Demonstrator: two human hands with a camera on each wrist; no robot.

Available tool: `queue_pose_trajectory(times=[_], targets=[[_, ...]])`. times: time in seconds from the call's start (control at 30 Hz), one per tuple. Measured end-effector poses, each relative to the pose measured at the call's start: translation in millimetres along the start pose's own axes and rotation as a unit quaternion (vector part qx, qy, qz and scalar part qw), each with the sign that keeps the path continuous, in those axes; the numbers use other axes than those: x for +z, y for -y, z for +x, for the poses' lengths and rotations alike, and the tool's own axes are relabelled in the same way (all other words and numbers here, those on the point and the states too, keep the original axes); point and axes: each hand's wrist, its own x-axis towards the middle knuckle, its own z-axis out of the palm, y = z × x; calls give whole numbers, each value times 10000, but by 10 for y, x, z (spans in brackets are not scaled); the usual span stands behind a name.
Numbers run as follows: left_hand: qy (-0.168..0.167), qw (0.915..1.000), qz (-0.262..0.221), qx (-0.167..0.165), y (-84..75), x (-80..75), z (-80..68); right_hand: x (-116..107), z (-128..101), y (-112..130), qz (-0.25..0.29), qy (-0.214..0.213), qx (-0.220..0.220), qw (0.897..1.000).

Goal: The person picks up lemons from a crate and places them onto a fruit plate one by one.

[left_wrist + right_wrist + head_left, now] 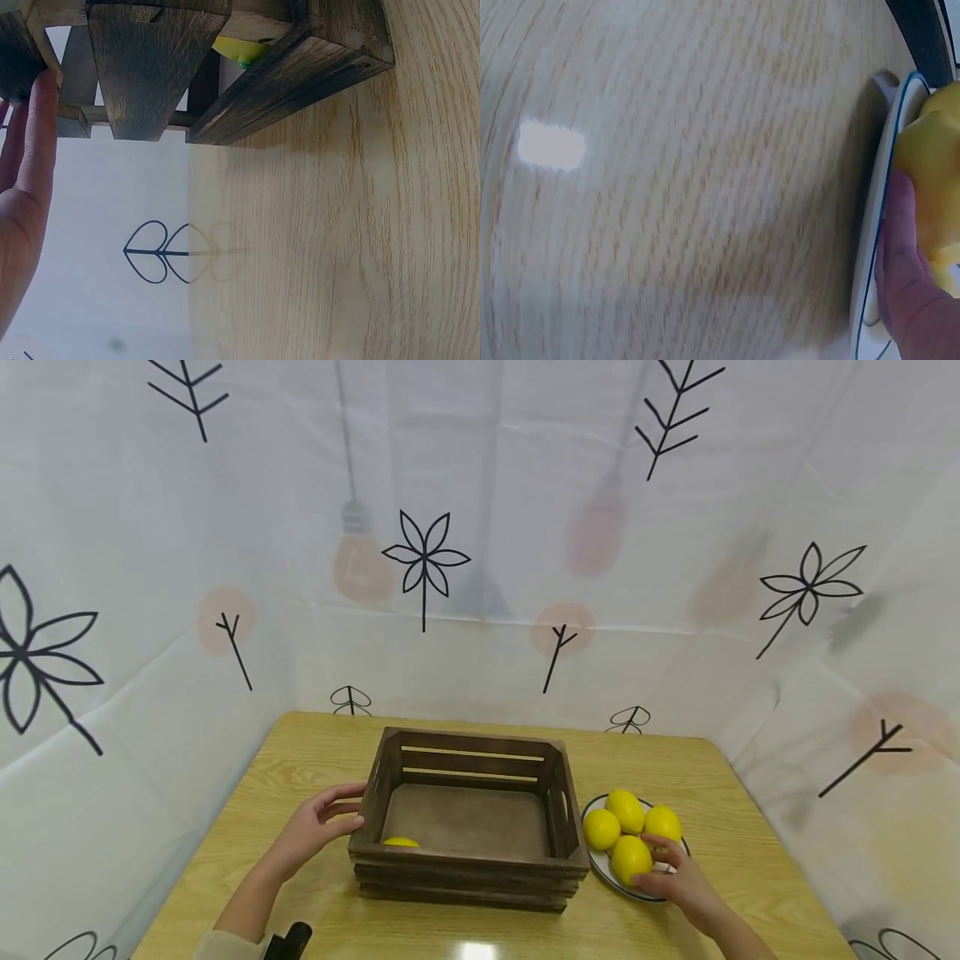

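Note:
A dark wooden crate [472, 881] with slatted sides stands on the table. One yellow lemon [401, 842] lies inside at its near left corner, mostly hidden by the front wall; through the slats the left wrist view shows the lemon's tip [241, 51]. My left hand [318, 821] rests its outstretched fingers against the crate's left side. To the right of the crate, a white plate [621, 887] with a dark rim bears several lemons. My right hand [686, 885] holds the nearest lemon [630, 860] between thumb and fingers, low over the plate.
The light wood table [300, 910] runs back to a patterned white cloth [480, 652] that hangs behind and on both sides. The plate sits close beside the crate's right wall. A black strap piece [291, 939] shows at my left sleeve.

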Motion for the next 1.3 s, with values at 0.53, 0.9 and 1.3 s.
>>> queue_pose_trajectory(times=[0.53, 0.9, 1.3], targets=[[3, 10000, 23, 42, 15, -9, 8, -286, -182, 145, -463, -265, -100, 9985], [28, 9999, 130, 56, 7, 0, 3, -345, -197, 443, -577, -327, -520, 9964], [-3, 10000, -66, 26, 9, -2, 5, -304, -123, 849, -763, -166, -1518, 9853]])
